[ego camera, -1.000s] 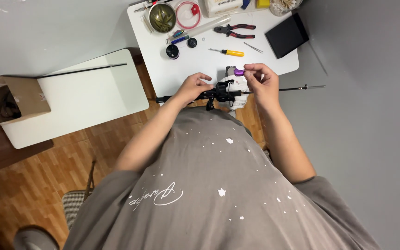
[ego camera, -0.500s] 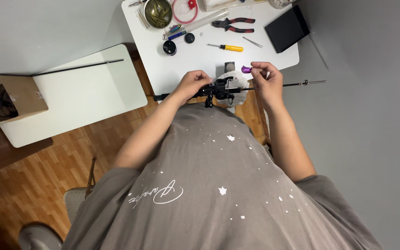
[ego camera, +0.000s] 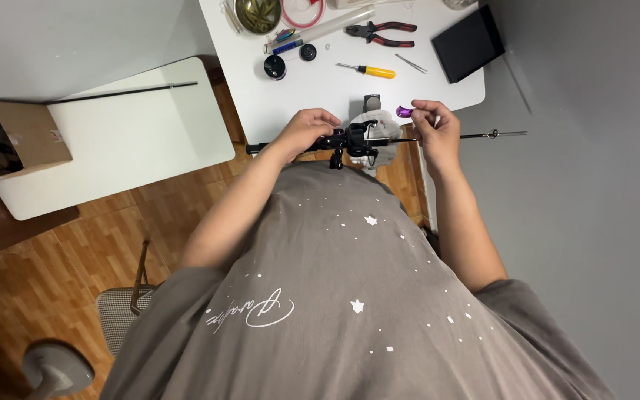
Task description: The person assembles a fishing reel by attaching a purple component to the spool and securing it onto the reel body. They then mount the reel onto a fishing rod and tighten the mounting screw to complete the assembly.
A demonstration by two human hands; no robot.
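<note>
Since the earlier frames the right hand (ego camera: 432, 126) has drawn back from the reel toward the right along the rod, and the small purple part (ego camera: 404, 111) now shows clear beside its fingertips; the left hand has stayed put.

At far left a cardboard box (ego camera: 16, 141) sits on a low white table (ego camera: 127, 148), with a thin black rod (ego camera: 124, 92) lying across that table's far edge. Further right stands the white worktable (ego camera: 320, 89), carrying a black cap (ego camera: 275, 67), a yellow-handled screwdriver (ego camera: 368, 70), red-and-black pliers (ego camera: 381, 31) and a black rectangular pad (ego camera: 468, 43).

The left hand (ego camera: 307, 130) is closed around the handle of the fishing rod (ego camera: 379, 139), just left of its black reel (ego camera: 353, 141). The rod lies at the near edge of the worktable, in front of the person's chest, over a pale cloth (ego camera: 383, 122). Its long axis runs left to right, almost level: the butt end points left past the left hand, the thin tip section points right, out beyond the table edge over the grey floor.

The right hand is pinched on the thin shaft to the right of the reel, fingers curled together, holding a small white bit between its fingertips; whether it also touches the purple part I cannot tell.
</note>
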